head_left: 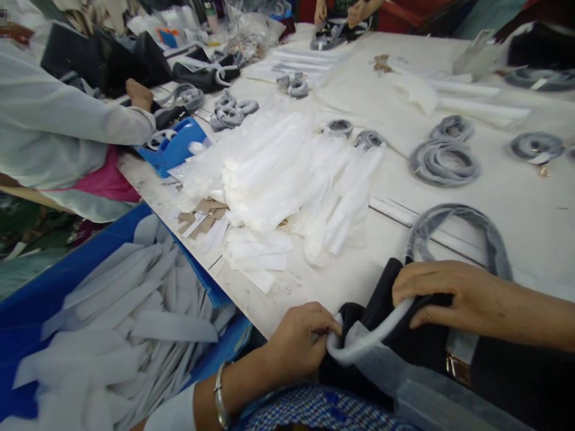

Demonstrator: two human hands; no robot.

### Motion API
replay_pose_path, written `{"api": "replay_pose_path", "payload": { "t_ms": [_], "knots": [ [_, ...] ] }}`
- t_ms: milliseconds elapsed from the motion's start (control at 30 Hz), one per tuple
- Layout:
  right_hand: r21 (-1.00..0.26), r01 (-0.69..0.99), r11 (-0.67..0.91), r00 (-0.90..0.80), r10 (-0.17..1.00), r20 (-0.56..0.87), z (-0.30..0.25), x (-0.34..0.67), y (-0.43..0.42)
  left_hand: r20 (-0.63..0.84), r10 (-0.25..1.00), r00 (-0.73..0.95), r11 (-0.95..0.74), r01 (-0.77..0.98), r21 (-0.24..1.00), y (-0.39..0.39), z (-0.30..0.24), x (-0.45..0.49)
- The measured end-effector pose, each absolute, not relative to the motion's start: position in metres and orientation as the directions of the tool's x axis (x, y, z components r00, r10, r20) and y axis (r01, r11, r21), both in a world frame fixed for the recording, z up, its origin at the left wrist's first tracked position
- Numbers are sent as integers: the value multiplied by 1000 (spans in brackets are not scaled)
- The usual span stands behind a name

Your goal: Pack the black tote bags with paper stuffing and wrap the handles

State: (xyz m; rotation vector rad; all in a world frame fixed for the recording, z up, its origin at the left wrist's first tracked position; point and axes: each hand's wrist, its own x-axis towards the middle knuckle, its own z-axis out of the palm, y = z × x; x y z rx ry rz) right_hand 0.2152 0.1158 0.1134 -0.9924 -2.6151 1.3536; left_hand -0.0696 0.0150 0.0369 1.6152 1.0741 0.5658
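Observation:
My left hand (299, 344) is closed in a pinch on the end of a white translucent sleeve (381, 353) that wraps a handle of a black bag (503, 371) at the table's near edge. My right hand (442, 293) grips the same wrapped handle and the bag's black top edge, fingers curled over it. A grey strap loop (453, 224) rises from the bag just behind my right hand. A gold buckle (458, 368) shows on the bag.
A heap of white plastic sleeves (278, 173) lies mid-table, with coiled grey straps (442, 161) to the right. A blue bin (54, 281) of white foam strips sits lower left. A person's sleeve (67, 126) reaches in at left; other hands (341, 12) work at the far end.

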Motion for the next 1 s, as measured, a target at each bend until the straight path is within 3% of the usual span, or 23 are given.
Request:
{"api": "replay_pose_path", "payload": {
  "t_ms": [167, 267, 400, 500, 667, 800, 900, 1000],
  "knots": [
    [-645, 563, 516, -757, 635, -152, 86, 220, 113, -440, 740, 509, 274, 369, 888, 21, 60, -79],
    [-599, 627, 497, -698, 701, -148, 64, 215, 109, -488, 676, 552, 282, 418, 864, 13, 57, -76],
    [-528, 736, 424, -578, 799, -163, 63, 213, 100, -363, 768, 528, -61, 625, 778, -2, 41, -70],
    [-428, 831, 356, -419, 906, -60, 86, 225, 75, -198, 803, 563, -310, 676, 668, -3, 38, -75],
    [-296, 923, 247, -221, 968, 119, 111, 257, -22, 37, 806, 591, -484, 621, 617, 11, 58, -75],
    [-128, 975, 180, -162, 977, 136, 95, 268, -96, 226, 706, 671, -645, 478, 596, 21, 82, -35],
    [-41, 996, 74, -67, 984, 162, 72, 268, -122, 261, 587, 766, -760, 411, 503, 28, 82, 5],
    [11, 1000, -14, 11, 974, 225, 45, 266, -127, 202, 587, 784, -781, 483, 395, 37, 58, 28]
  ]
}}
